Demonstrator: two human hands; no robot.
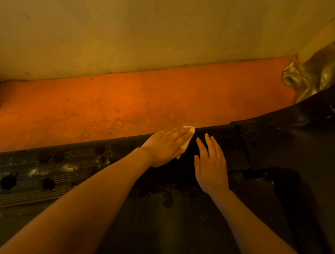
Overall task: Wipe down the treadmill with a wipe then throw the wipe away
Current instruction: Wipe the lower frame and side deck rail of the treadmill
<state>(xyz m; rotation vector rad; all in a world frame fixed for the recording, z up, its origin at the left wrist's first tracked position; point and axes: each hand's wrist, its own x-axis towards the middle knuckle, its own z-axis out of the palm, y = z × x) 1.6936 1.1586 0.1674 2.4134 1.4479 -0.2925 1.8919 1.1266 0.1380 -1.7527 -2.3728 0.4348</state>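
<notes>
The treadmill's dark ribbed side rail [43, 168] runs from lower left up to the black front housing [294, 150]; dust and dark blotches speckle it. My left hand [166, 146] lies flat with straight fingers, pressing a pale folded wipe [189, 138] onto the rail's outer edge; only the wipe's edges show past the fingers. Just to its right, my right hand [210, 166] rests flat on the black rail with fingers straight and slightly spread, holding nothing.
An orange floor strip [113, 106] lies between the treadmill and a tan wall [131, 26]. Crumpled shiny sheeting [308, 76] sits in the far right corner. The treadmill belt [174, 228] fills the dark foreground.
</notes>
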